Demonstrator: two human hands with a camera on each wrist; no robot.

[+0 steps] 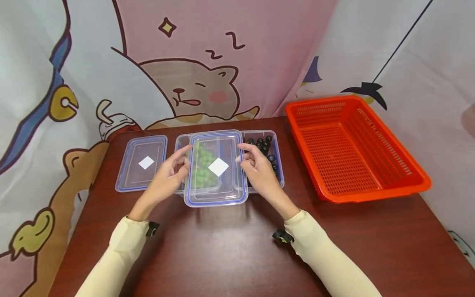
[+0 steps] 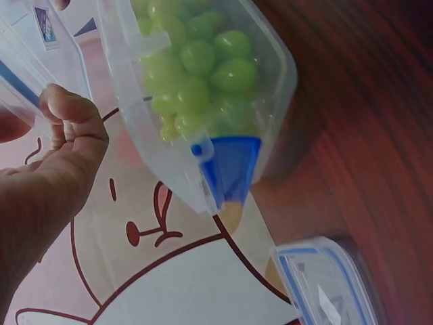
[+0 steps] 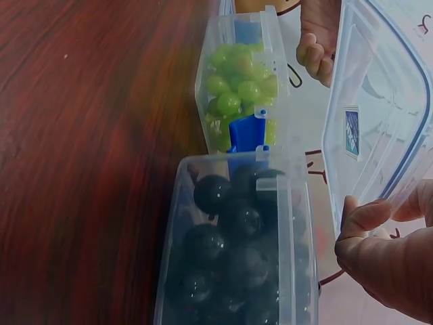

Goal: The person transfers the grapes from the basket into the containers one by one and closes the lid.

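Note:
Both hands hold a clear lid with a blue seal (image 1: pixel 217 194) by its two long sides, tilted above two clear boxes. A white diamond sticker (image 1: pixel 218 167) is on its top. My left hand (image 1: pixel 168 175) pinches the left edge, and my right hand (image 1: pixel 261 167) grips the right one between thumb and fingers. Beneath the lid, the left box (image 2: pixel 162 162) contains green grapes (image 3: pixel 237 78). Dark round grapes (image 3: pixel 230 250) fill the right box (image 3: pixel 298 223), which stands against it. A blue clip (image 3: pixel 248 132) shows where the boxes meet.
A second clear lid (image 1: pixel 133 175) with a white diamond lies on the brown table (image 1: pixel 222 255), left of the boxes. To the right stands an orange-red plastic basket (image 1: pixel 378 194) with slotted walls. A cartoon-printed curtain (image 1: pixel 289 41) hangs behind the table.

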